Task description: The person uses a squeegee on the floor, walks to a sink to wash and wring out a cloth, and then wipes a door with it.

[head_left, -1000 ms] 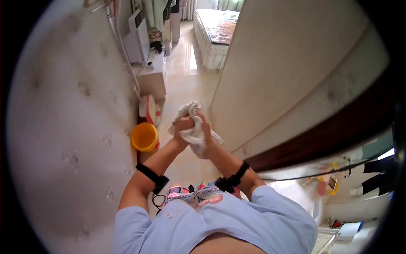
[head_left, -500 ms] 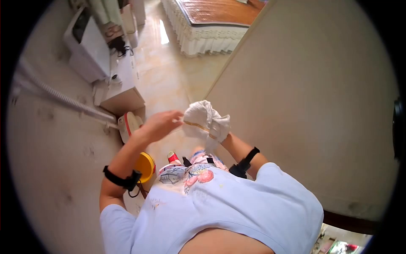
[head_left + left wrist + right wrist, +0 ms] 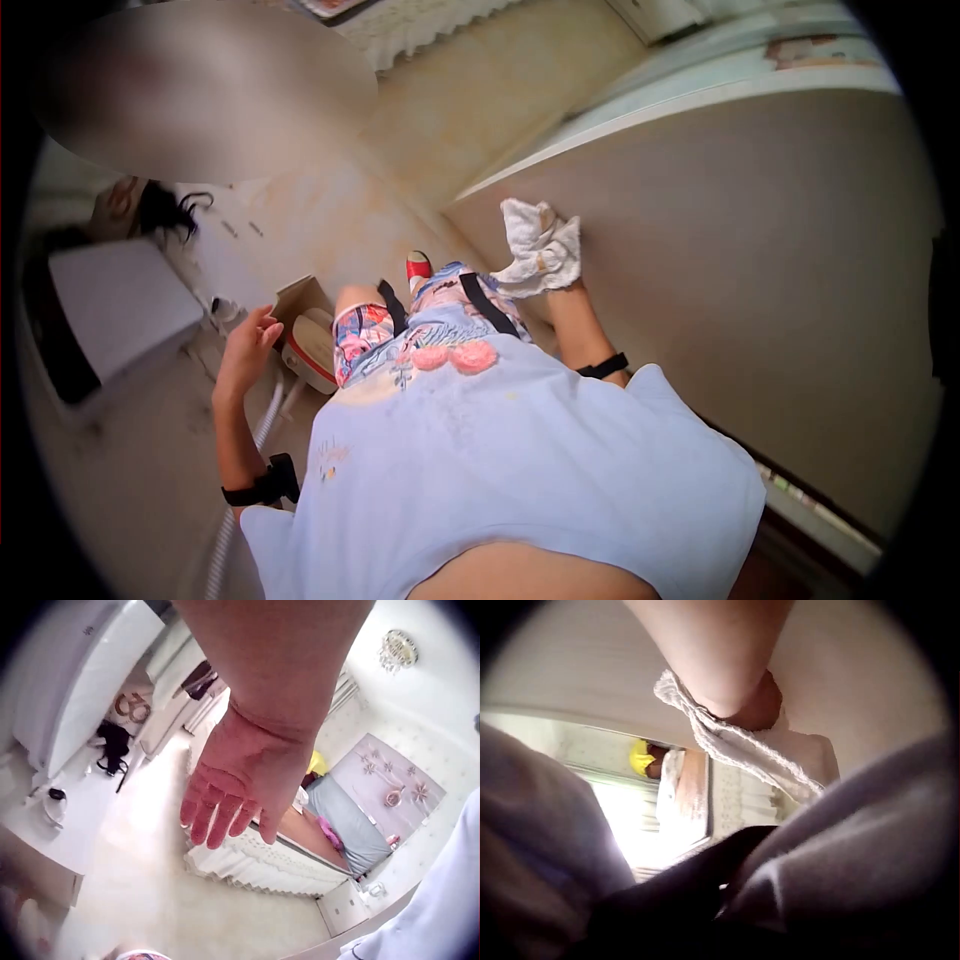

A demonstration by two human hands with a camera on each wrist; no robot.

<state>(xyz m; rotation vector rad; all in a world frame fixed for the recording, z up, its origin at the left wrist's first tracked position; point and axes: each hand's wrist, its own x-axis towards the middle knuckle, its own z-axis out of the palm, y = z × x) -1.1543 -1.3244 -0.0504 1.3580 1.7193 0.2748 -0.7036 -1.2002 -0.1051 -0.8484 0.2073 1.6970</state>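
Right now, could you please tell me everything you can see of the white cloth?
The white cloth is soft-looking and crumpled, with raised folds, a rough edge and small tan patches. It lies over the right hand, hiding the fingers, beside the large flat panel; whether it touches that panel is unclear.

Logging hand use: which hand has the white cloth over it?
The right hand, its fingers hidden by the cloth; the left hand is bare, its fingers extended.
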